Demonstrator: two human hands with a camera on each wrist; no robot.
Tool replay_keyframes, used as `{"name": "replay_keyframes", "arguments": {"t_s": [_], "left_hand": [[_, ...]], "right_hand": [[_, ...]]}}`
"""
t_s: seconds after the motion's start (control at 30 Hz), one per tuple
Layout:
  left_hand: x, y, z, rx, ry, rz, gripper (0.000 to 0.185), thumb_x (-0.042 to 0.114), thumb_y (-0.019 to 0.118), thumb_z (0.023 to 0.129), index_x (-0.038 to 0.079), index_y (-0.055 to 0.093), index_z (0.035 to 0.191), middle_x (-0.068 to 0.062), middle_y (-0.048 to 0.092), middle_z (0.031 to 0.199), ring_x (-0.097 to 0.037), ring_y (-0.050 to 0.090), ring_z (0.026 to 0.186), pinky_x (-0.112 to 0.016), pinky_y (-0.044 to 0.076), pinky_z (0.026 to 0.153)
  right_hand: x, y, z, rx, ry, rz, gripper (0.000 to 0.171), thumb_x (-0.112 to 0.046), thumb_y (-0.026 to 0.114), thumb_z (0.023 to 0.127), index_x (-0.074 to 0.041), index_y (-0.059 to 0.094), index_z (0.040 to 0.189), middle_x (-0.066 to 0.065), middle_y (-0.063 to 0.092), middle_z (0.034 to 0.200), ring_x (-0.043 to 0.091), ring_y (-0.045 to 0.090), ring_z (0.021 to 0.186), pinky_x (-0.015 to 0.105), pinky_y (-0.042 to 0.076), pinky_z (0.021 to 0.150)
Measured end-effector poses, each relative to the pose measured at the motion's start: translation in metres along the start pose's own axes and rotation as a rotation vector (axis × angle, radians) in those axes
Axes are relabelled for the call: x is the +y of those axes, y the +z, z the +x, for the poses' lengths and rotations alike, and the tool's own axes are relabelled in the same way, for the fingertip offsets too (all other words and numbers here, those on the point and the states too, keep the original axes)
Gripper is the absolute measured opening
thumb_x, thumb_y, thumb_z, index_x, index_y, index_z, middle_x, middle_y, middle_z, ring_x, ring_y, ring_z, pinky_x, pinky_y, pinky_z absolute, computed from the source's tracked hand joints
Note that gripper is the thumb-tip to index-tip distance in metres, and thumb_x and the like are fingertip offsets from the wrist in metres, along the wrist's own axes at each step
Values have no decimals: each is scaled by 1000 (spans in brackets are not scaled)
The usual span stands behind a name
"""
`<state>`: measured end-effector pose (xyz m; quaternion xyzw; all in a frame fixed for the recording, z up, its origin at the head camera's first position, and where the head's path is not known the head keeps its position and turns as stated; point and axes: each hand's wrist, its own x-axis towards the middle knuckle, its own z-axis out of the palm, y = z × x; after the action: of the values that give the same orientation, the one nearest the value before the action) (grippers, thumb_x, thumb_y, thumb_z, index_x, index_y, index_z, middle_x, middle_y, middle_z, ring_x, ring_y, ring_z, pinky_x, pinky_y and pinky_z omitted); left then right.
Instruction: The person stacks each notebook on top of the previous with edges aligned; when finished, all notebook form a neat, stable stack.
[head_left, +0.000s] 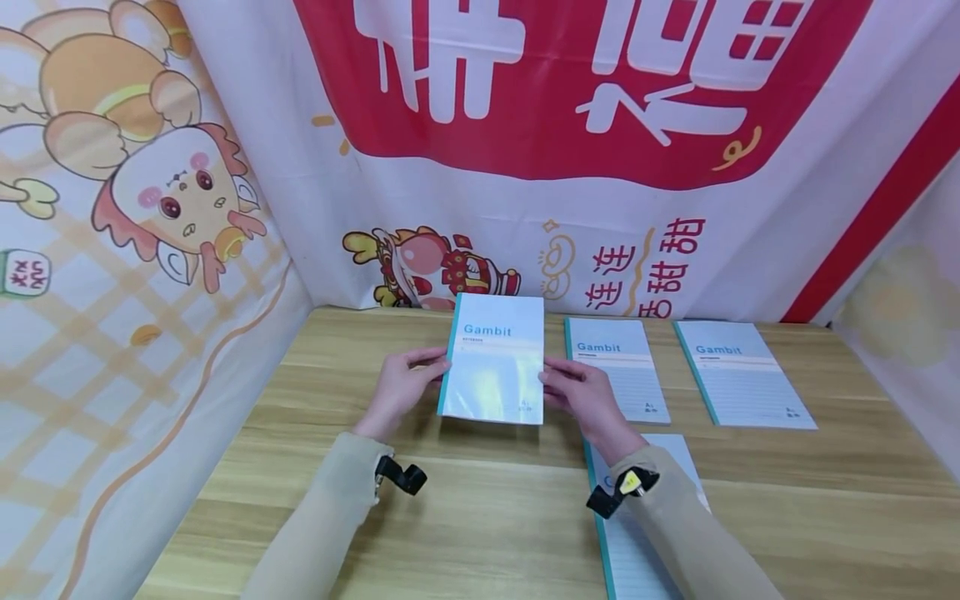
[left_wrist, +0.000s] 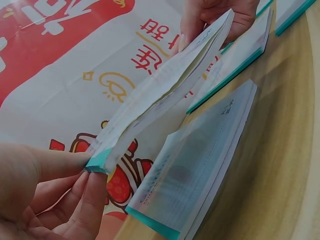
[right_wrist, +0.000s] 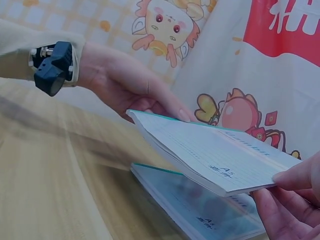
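Note:
A pale blue "Gambit" notebook [head_left: 491, 358] with a teal spine hangs above the table, held between both hands. My left hand [head_left: 402, 385] pinches the spine edge, thumb on the cover and fingers beneath. The opposite edge is pinched by my right hand [head_left: 585, 396], its thumb [right_wrist: 295, 177] on top. In the left wrist view the pages of the held notebook [left_wrist: 165, 85] part slightly along the side. Directly below it a matching notebook [left_wrist: 195, 165] lies on the table, hidden from the head view by the held one.
Two more such notebooks, one to the right [head_left: 626, 383] and one at far right [head_left: 750, 375], lie along the back of the wooden table [head_left: 450, 517]. Another notebook [head_left: 637, 558] lies nearer, partly under the right forearm. A printed cloth [head_left: 292, 167] hangs behind and at the left.

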<state>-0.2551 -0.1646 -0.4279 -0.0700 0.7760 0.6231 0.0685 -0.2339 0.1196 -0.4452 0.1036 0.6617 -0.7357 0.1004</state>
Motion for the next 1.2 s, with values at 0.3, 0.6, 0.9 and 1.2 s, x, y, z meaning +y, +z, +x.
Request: {"name": "replay_keyframes", "arguments": {"t_s": [0.3, 0.6, 0.9, 1.2], "left_hand": [[0, 1, 15, 8, 27, 33, 29, 20, 72, 98, 15, 72, 127, -4, 68, 119, -21, 66, 104, -34, 58, 88], [-5, 3, 28, 20, 4, 28, 30, 17, 72, 98, 12, 71, 127, -5, 67, 119, -20, 66, 106, -37, 57, 92], [-16, 5, 41, 18, 0, 40, 29, 14, 73, 97, 9, 72, 125, -8, 69, 121, -20, 68, 105, -33, 59, 87], [-24, 6, 47, 39, 18, 123, 27, 15, 72, 97, 9, 73, 124, -9, 70, 122, -21, 66, 110, -37, 55, 95]], "right_hand": [[-2, 2, 11, 26, -11, -32, 37, -16, 73, 97, -16, 66, 133, 9, 66, 125, 23, 68, 107, 34, 57, 91], [3, 7, 24, 51, -33, -62, 34, -14, 71, 98, -13, 68, 131, 10, 67, 123, 23, 68, 105, 30, 58, 87], [9, 11, 34, 72, -45, -90, 33, -10, 71, 97, -8, 69, 129, 12, 67, 122, 22, 69, 101, 32, 59, 86], [13, 16, 40, 86, -38, -158, 32, -8, 71, 96, -7, 69, 128, 13, 67, 123, 24, 69, 102, 30, 60, 83]]}}
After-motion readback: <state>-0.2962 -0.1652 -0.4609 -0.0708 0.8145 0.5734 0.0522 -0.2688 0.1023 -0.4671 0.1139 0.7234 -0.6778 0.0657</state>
